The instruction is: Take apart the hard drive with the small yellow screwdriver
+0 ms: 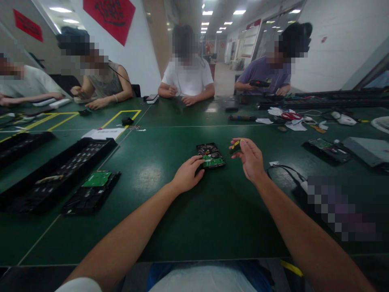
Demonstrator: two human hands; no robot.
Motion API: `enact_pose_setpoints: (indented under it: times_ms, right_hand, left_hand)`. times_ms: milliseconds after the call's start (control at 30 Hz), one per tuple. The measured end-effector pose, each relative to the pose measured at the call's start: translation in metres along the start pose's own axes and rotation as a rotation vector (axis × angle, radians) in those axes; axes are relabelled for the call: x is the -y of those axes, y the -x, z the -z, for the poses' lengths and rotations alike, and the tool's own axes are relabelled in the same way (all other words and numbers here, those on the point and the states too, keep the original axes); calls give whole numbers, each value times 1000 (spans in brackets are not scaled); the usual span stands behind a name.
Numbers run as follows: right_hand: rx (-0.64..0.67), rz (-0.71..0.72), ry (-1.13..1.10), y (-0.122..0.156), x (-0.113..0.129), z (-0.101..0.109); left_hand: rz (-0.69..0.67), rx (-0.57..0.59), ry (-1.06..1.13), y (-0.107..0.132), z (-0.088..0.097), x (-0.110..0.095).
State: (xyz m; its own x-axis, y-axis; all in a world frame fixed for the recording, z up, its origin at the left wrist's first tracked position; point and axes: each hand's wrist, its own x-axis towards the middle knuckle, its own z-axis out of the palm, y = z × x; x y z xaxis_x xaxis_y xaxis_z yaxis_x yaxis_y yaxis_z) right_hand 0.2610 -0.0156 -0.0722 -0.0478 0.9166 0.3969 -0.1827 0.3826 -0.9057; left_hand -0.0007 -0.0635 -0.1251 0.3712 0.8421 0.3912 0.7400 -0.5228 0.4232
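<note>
A hard drive with a green circuit board lies flat on the green table in front of me. My left hand grips its left side, fingers over the board's edge and thumb at the near corner. To the right of the drive, my right hand is raised a little above the table. It pinches a small yellow-and-black screwdriver between thumb and fingers, apart from the drive. The screwdriver's tip is hard to make out.
On the left, another hard drive lies beside a long black tray. To the right are a circuit-board unit, a grey box and a black cable. Several people sit across the table.
</note>
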Motion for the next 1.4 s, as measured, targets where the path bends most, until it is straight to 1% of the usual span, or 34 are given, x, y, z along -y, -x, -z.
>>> enact_pose_setpoints:
  times_ms: [133, 200, 467, 633, 733, 967, 1133, 1300, 1400]
  right_hand:
    - [-19, 27, 53, 0, -1, 1]
    - [5, 15, 45, 0, 0, 1]
    - [52, -21, -100, 2, 2, -2]
    - [60, 3, 24, 0, 0, 4]
    - [57, 10, 52, -1, 0, 6]
    - [102, -23, -26, 1, 4, -1]
    - [89, -38, -84, 2, 3, -2]
    - [52, -17, 24, 0, 0, 4]
    - [39, -4, 56, 0, 0, 5]
  left_hand:
    - [5, -2, 12, 0, 0, 0]
    - [4, -7, 19, 0, 0, 0]
    - [-17, -13, 17, -1, -4, 2]
    - [-16, -11, 9, 0, -3, 1]
    - [-5, -4, 7, 0, -1, 0]
    - [-8, -6, 14, 0, -2, 1]
    - [-22, -10, 12, 0, -1, 1]
    - [-15, -3, 12, 0, 0, -1]
    - [-12, -6, 13, 0, -2, 1]
